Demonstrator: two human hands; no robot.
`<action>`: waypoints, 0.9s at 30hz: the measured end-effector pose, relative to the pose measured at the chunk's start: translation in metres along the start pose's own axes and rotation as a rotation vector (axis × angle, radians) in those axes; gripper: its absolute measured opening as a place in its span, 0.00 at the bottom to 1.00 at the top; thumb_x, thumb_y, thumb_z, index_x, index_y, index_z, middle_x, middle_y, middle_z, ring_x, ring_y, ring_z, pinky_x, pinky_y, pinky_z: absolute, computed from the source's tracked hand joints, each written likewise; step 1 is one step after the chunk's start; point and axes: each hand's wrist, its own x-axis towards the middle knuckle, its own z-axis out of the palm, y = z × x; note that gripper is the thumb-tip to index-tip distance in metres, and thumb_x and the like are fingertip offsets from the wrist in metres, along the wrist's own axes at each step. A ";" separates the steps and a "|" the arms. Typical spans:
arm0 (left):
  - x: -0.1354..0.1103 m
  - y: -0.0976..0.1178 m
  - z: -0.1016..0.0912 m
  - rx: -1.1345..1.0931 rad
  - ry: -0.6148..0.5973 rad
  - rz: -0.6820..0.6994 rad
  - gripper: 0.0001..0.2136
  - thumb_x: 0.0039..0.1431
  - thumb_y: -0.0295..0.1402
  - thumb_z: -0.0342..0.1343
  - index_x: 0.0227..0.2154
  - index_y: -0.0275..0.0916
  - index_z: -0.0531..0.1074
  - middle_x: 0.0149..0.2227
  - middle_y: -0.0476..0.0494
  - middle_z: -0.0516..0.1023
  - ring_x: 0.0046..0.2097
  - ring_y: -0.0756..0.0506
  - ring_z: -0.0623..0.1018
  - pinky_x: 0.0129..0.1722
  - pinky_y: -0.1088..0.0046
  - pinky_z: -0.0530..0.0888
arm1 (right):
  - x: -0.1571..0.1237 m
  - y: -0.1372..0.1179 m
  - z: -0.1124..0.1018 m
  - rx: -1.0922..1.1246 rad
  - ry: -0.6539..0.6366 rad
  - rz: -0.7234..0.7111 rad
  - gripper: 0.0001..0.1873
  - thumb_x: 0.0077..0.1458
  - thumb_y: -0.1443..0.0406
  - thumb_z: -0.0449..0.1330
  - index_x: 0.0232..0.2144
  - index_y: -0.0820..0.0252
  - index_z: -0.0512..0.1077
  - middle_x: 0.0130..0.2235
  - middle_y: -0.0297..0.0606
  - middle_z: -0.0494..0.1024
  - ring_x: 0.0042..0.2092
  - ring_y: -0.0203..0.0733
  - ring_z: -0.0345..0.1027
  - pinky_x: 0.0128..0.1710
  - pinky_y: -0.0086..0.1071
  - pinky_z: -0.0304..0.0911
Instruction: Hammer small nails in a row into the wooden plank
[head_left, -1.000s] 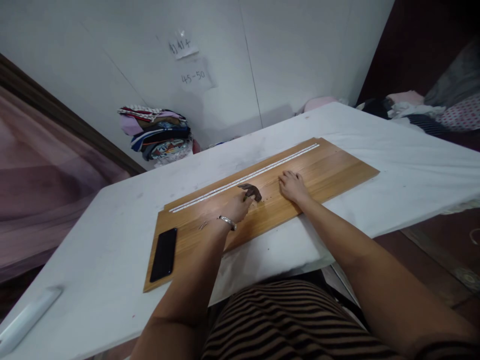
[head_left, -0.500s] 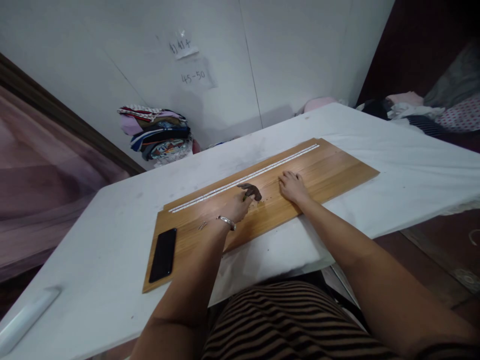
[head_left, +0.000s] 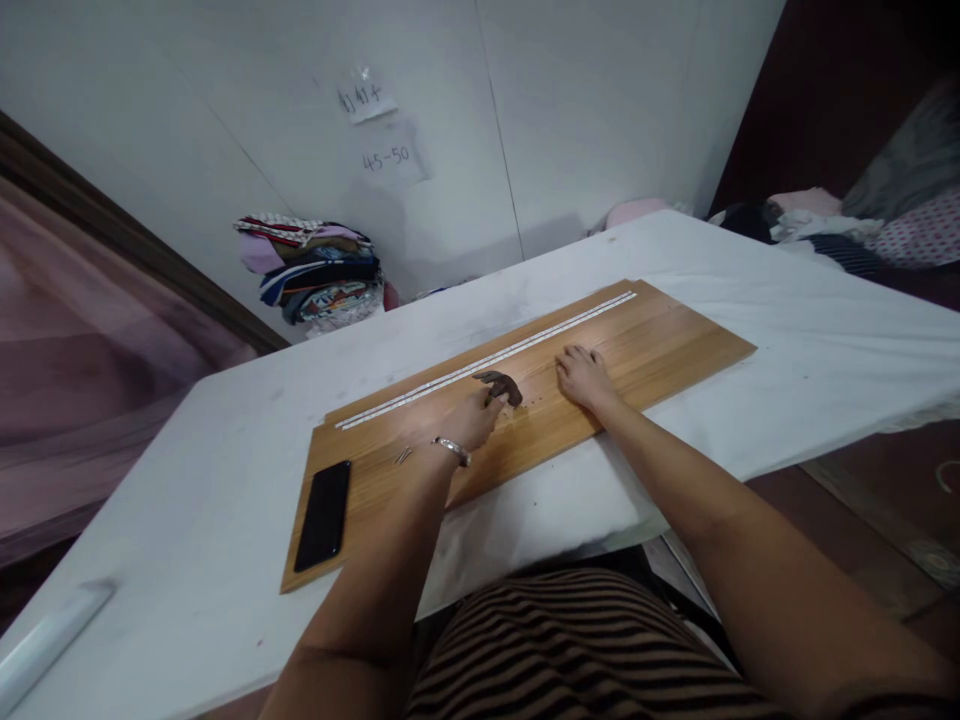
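My left hand (head_left: 474, 420), with a silver bracelet at the wrist, is closed round a claw hammer (head_left: 507, 386) close to its head. The hammer's head is low over a wooden board (head_left: 660, 335), near a row of small dark dots; whether it touches the wood I cannot tell. To the right, my right hand (head_left: 583, 376) lies on the board with its fingers stretched out and slightly bent. A few nails (head_left: 403, 455) lie on the wood left of my left wrist.
Two white marked strips (head_left: 487, 361) run along the board's far side. A black phone (head_left: 322, 515) lies at its left end. The board rests on a white-covered table (head_left: 187, 500). A white roll (head_left: 56, 630) is at the lower left, and folded clothes (head_left: 319, 270) are stacked by the wall.
The view has shifted very slightly. The left hand still grips the hammer at nearly the same spot, and the right hand stays on the board.
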 end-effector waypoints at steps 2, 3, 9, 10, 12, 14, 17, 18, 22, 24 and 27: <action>0.001 -0.001 0.001 0.002 -0.005 0.000 0.17 0.71 0.45 0.47 0.47 0.38 0.73 0.24 0.52 0.69 0.20 0.51 0.67 0.23 0.77 0.63 | 0.000 0.000 0.000 0.005 0.001 0.009 0.23 0.70 0.64 0.44 0.54 0.61 0.75 0.64 0.51 0.71 0.65 0.51 0.58 0.65 0.48 0.48; 0.002 -0.002 0.002 0.005 -0.008 0.002 0.17 0.71 0.45 0.47 0.47 0.38 0.74 0.23 0.52 0.69 0.20 0.51 0.67 0.23 0.77 0.63 | 0.000 -0.001 0.000 0.007 0.000 0.013 0.23 0.70 0.64 0.44 0.54 0.61 0.75 0.64 0.51 0.71 0.65 0.51 0.58 0.65 0.48 0.48; 0.006 -0.008 0.006 -0.014 -0.025 -0.004 0.17 0.71 0.45 0.47 0.47 0.38 0.73 0.23 0.53 0.68 0.20 0.51 0.67 0.21 0.77 0.64 | 0.000 -0.001 -0.003 -0.004 -0.012 0.004 0.22 0.70 0.64 0.44 0.54 0.61 0.75 0.64 0.51 0.71 0.65 0.51 0.58 0.64 0.48 0.49; 0.006 -0.008 0.005 -0.017 -0.027 -0.006 0.17 0.71 0.45 0.47 0.46 0.38 0.73 0.23 0.53 0.68 0.19 0.51 0.67 0.21 0.77 0.64 | -0.001 -0.001 -0.003 -0.006 -0.012 0.003 0.22 0.70 0.64 0.44 0.53 0.61 0.75 0.64 0.51 0.71 0.65 0.51 0.59 0.64 0.48 0.49; 0.004 -0.006 0.003 -0.026 -0.026 -0.001 0.17 0.71 0.45 0.47 0.46 0.38 0.73 0.23 0.53 0.67 0.19 0.52 0.67 0.21 0.77 0.63 | -0.001 -0.002 -0.003 -0.007 -0.012 0.003 0.22 0.70 0.64 0.44 0.54 0.61 0.75 0.64 0.51 0.71 0.65 0.51 0.58 0.65 0.48 0.48; 0.003 -0.003 0.001 -0.041 -0.016 0.007 0.16 0.71 0.45 0.47 0.46 0.38 0.73 0.23 0.53 0.67 0.20 0.52 0.67 0.21 0.77 0.63 | -0.001 -0.002 -0.003 -0.008 -0.014 0.005 0.23 0.70 0.64 0.44 0.55 0.61 0.75 0.64 0.51 0.71 0.66 0.50 0.58 0.65 0.48 0.48; 0.003 -0.003 0.000 -0.034 -0.004 0.011 0.17 0.71 0.45 0.47 0.48 0.38 0.73 0.23 0.53 0.67 0.20 0.52 0.66 0.22 0.77 0.63 | -0.001 -0.002 -0.003 -0.013 -0.019 0.010 0.23 0.70 0.64 0.44 0.55 0.61 0.75 0.65 0.51 0.70 0.66 0.50 0.58 0.65 0.48 0.47; 0.004 -0.003 0.001 -0.016 -0.005 0.012 0.17 0.71 0.45 0.47 0.48 0.38 0.73 0.23 0.52 0.68 0.20 0.52 0.67 0.22 0.77 0.63 | -0.001 -0.002 -0.002 -0.013 -0.018 0.011 0.23 0.70 0.64 0.44 0.55 0.61 0.75 0.65 0.51 0.70 0.66 0.51 0.58 0.65 0.48 0.48; 0.007 -0.009 0.004 0.051 -0.013 0.010 0.19 0.70 0.46 0.47 0.50 0.38 0.74 0.25 0.50 0.72 0.21 0.51 0.70 0.24 0.76 0.64 | -0.001 -0.001 -0.002 -0.001 -0.012 0.005 0.23 0.70 0.64 0.44 0.55 0.60 0.75 0.65 0.51 0.70 0.66 0.50 0.57 0.65 0.48 0.48; 0.007 -0.010 0.005 0.037 -0.016 0.003 0.19 0.70 0.46 0.47 0.51 0.38 0.74 0.26 0.50 0.72 0.21 0.50 0.70 0.23 0.76 0.65 | -0.001 -0.001 -0.002 0.000 -0.009 0.006 0.23 0.70 0.64 0.44 0.55 0.60 0.75 0.65 0.51 0.70 0.66 0.50 0.57 0.65 0.48 0.48; 0.005 -0.008 0.004 -0.006 -0.016 -0.001 0.18 0.71 0.45 0.47 0.50 0.38 0.74 0.24 0.52 0.69 0.20 0.51 0.68 0.22 0.76 0.64 | -0.001 -0.001 -0.002 0.001 -0.011 0.012 0.22 0.70 0.64 0.45 0.54 0.61 0.75 0.65 0.50 0.70 0.66 0.50 0.57 0.65 0.48 0.48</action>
